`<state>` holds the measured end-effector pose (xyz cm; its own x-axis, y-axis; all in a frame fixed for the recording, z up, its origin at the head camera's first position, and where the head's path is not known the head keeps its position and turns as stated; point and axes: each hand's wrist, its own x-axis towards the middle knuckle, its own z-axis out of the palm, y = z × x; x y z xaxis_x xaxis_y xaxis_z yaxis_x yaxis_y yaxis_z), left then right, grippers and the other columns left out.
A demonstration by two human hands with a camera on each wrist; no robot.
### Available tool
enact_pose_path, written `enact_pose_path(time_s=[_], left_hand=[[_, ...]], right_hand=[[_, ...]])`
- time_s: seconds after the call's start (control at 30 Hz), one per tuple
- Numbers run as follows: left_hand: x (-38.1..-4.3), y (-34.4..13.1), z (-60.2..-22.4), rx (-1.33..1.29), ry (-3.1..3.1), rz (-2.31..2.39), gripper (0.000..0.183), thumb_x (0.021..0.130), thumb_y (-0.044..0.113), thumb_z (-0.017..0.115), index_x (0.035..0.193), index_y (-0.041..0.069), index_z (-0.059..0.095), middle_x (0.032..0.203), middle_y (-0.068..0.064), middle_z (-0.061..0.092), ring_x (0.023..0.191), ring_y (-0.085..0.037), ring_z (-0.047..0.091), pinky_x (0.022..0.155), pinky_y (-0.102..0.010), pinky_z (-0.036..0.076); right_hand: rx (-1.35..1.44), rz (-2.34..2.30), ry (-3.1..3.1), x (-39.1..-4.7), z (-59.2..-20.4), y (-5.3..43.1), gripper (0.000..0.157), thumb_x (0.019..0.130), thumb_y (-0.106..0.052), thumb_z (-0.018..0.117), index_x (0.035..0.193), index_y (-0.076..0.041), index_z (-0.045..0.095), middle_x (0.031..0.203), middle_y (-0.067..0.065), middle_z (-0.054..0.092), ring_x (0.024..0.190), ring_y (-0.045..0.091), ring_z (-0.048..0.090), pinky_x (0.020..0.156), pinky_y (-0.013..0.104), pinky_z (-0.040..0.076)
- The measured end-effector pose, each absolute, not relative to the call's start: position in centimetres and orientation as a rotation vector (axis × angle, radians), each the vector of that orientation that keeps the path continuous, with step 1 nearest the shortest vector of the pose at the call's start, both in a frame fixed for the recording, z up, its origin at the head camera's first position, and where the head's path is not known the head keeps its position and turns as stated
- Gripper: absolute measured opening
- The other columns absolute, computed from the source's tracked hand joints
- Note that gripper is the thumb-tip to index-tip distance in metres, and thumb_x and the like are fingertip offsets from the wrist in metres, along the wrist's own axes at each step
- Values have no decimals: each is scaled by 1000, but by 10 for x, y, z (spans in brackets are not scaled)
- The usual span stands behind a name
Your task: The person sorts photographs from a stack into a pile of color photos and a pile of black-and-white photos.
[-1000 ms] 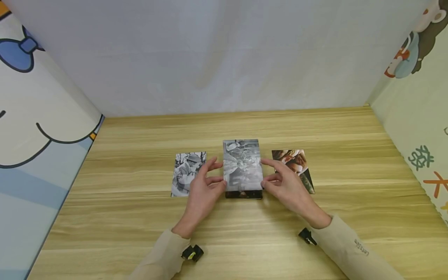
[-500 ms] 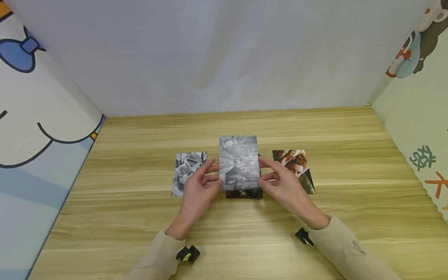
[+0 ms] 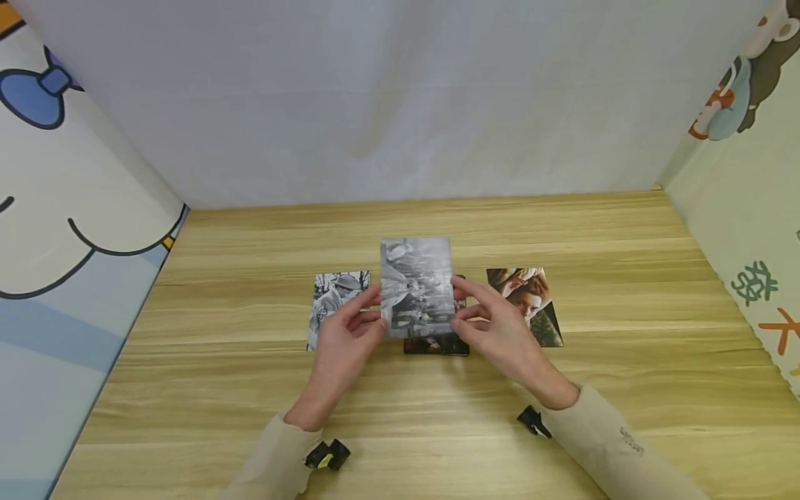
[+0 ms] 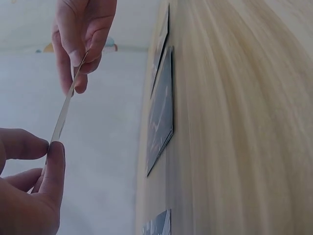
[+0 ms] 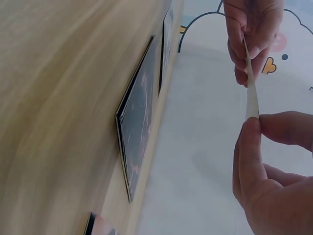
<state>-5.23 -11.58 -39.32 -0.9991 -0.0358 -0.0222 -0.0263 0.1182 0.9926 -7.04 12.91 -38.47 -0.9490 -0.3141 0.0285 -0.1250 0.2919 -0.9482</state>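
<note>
A black-and-white photo print (image 3: 417, 285) is held above the table between both hands. My left hand (image 3: 344, 344) pinches its left edge, and my right hand (image 3: 503, 337) pinches the right edge. Both wrist views show the print almost edge-on, clear of the tabletop. Beneath it lies a small stack of dark photos (image 3: 437, 346), mostly hidden in the head view; the right wrist view shows the stacked photos' (image 5: 137, 122) layered edges. Another black-and-white photo (image 3: 334, 295) lies on the left, partly behind my left fingers. To the right lies a colour photo (image 3: 528, 302).
The wood-grain table (image 3: 250, 243) runs back to a pale cloth wall (image 3: 406, 104). Cartoon-printed panels stand at the left (image 3: 94, 208) and right (image 3: 737, 229). A black wrist-worn device (image 3: 328, 455) sits at my left cuff, and another black device (image 3: 534, 421) at my right cuff.
Both hands have lifted the black-and-white print off the stack and carried it a little to the left. The two side photos and the stack have stayed put.
</note>
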Motion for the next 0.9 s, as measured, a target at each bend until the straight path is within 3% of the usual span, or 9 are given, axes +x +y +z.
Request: enact_pose_path(time_s=[0.2,0.47,0.9], left_hand=[[-51,-121,-392,36,-2301,-2047,52,89,-12,65,140,-2,62,128,-23,65,106,-28,68,88,-21,58],[-50,-131,-390,59,-2276,-2005,51,88,-14,66,138,-3,64,125,-22,64,96,-10,67,83,-19,59],[-51,-150,-391,118,-2257,-1949,49,90,-13,67,137,-1,65,123,-20,64,94,-7,66,82,-17,58]], right_hand=[[-422,-1739,2378,-71,-383,122,66,93,5,69,155,-4,46,132,16,57,107,28,67,89,29,60],[-434,-1727,2381,-72,-380,109,66,93,3,70,154,-5,47,128,13,57,106,26,67,91,30,60],[-470,-1775,2335,-73,-379,86,66,94,5,69,155,-5,46,127,14,56,107,27,66,89,31,60]])
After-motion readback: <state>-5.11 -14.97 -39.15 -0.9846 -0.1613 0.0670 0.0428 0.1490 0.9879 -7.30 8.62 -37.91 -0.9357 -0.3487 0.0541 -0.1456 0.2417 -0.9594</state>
